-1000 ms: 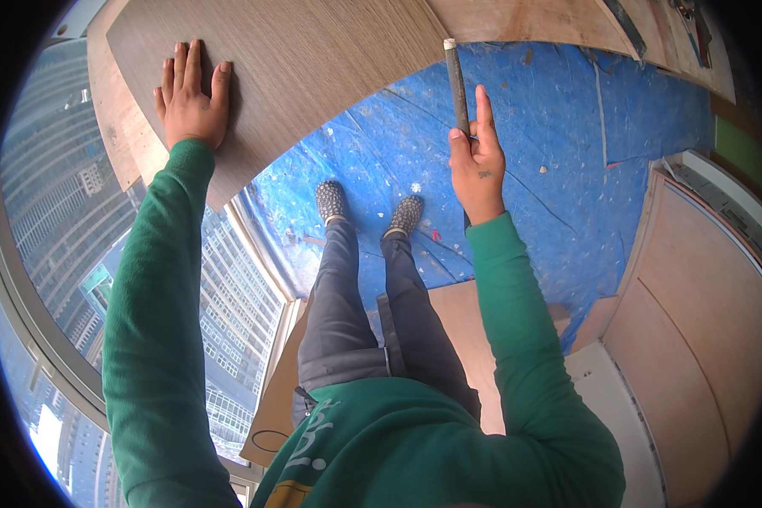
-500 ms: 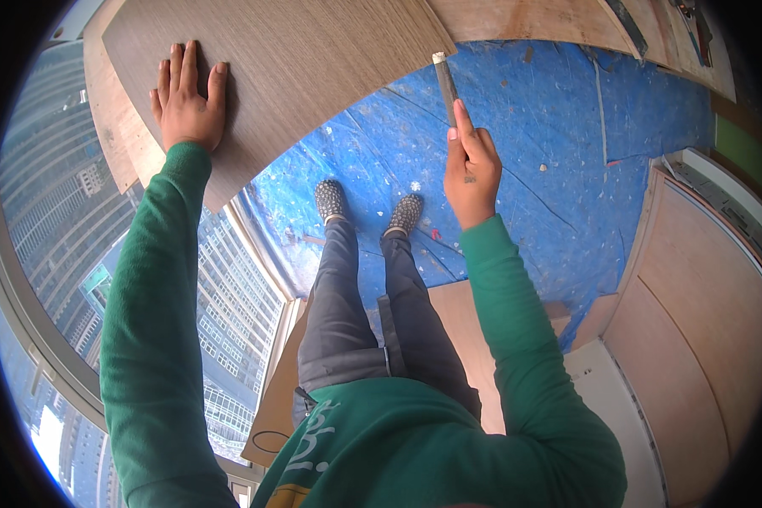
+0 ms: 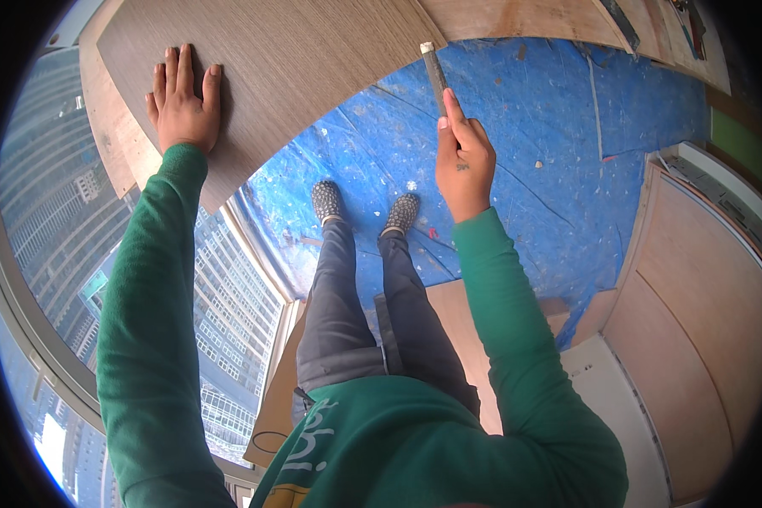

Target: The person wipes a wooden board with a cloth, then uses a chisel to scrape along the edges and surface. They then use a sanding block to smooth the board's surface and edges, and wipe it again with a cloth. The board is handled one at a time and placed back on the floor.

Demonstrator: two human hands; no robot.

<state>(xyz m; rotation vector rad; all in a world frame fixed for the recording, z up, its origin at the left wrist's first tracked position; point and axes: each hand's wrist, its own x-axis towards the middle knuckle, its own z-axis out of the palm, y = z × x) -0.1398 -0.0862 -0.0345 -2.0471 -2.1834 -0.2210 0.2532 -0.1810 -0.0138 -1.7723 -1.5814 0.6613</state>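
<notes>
A wood-grain panel (image 3: pixel 271 68) with a brown face lies flat at the upper left. My left hand (image 3: pixel 184 110) rests on it, palm down with the fingers spread, near its left side. In my right hand (image 3: pixel 466 165) is a narrow grey stick with a pale end (image 3: pixel 434 72), gripped with the index finger stretched along it. The tip of the stick reaches the panel's near edge close to its right corner; I cannot tell if it touches. Its lower part is hidden in my fist.
Blue sheeting (image 3: pixel 533 169) with white specks covers the floor around my feet. Lighter boards (image 3: pixel 516 21) lie beyond and beneath the panel, with tools (image 3: pixel 694 30) at the far right. A wooden cabinet (image 3: pixel 686 313) stands at right, and windows (image 3: pixel 237 313) run along the left.
My right hand has moved slightly up and to the left with the stick, whose tip now overlaps the panel's edge. My left hand stays on the same spot of the panel.
</notes>
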